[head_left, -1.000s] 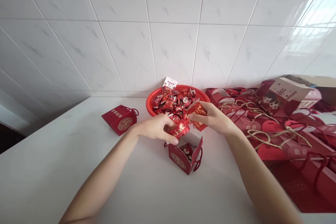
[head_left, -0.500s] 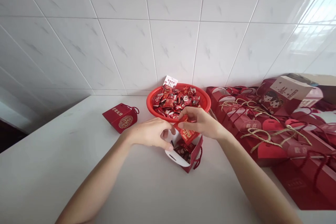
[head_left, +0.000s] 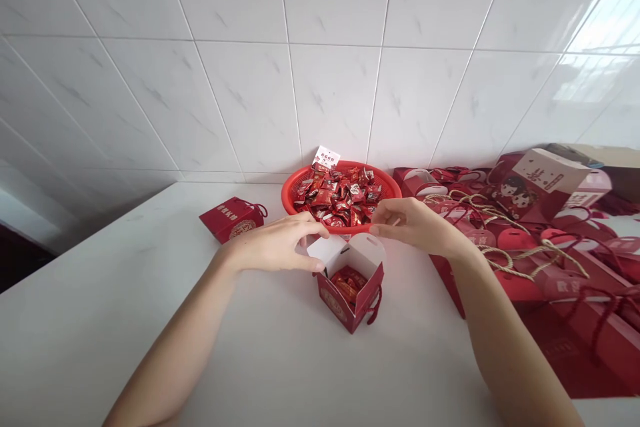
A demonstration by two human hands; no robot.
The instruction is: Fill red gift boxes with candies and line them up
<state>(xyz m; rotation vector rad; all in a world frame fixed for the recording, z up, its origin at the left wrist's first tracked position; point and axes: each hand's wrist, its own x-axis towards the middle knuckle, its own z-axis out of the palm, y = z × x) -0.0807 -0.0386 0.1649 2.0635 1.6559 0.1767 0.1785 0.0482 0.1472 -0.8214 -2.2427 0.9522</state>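
Note:
A small red box [head_left: 345,297] stands on the white table with its white-lined flaps raised. Red wrapped sweets [head_left: 349,283] lie inside it, and a dark red cord hangs at its right side. My left hand [head_left: 285,245] is at the box's left flap, thumb and fingers around the flap's edge. Near the back right flap, my right hand [head_left: 413,227] has its fingers curled together in front of the basket rim; whether they hold anything is hidden. Behind the box sits a red plastic basket [head_left: 289,195] heaped with red wrapped sweets and a white card [head_left: 326,157].
A closed red box [head_left: 231,217] with a cord handle lies at the left. Many red boxes [head_left: 560,287] with rope and cord handles crowd the right side, a cardboard box [head_left: 607,153] behind them. A white tiled wall [head_left: 330,100] rises behind the table.
The red packet that my right hand held over the box has left that hand, and sweets show inside the box. My right hand has moved right. The box's back flap now stands in view.

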